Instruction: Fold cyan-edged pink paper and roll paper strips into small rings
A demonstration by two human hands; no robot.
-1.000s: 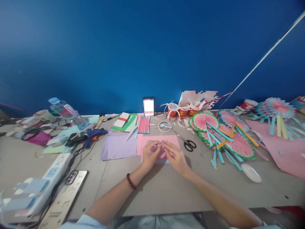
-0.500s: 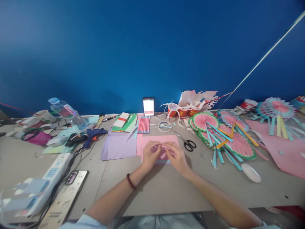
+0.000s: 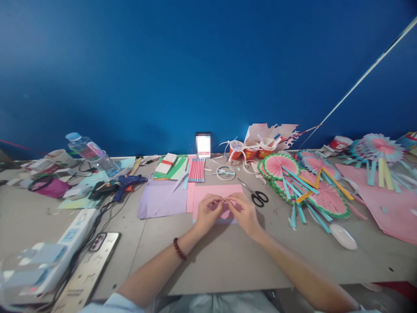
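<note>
My left hand (image 3: 208, 211) and my right hand (image 3: 243, 211) meet fingertip to fingertip over a sheet of pink paper (image 3: 203, 191) at the middle of the table. Both are closed in a pinch. Whatever lies between the fingertips is too small to make out. Right of my right hand lies a pair of black-handled scissors (image 3: 259, 198), its blades pointing away. On the left, lilac paper (image 3: 163, 200) rests near my left hand. Behind the pink sheet is a row of pink and blue paper sticks (image 3: 196, 170).
Paper fans (image 3: 282, 167) with blue strips spread over the right, near a white spoon-like piece (image 3: 343, 237). Red paper cups (image 3: 250, 150) stand by the wall. To the left are a blue glue gun (image 3: 125, 187), a bottle (image 3: 94, 154), a power strip (image 3: 70, 237) and a phone (image 3: 94, 265).
Both hands have shifted very slightly right, with the fingertips still pinched together. The objects on the table have stayed where they were.
</note>
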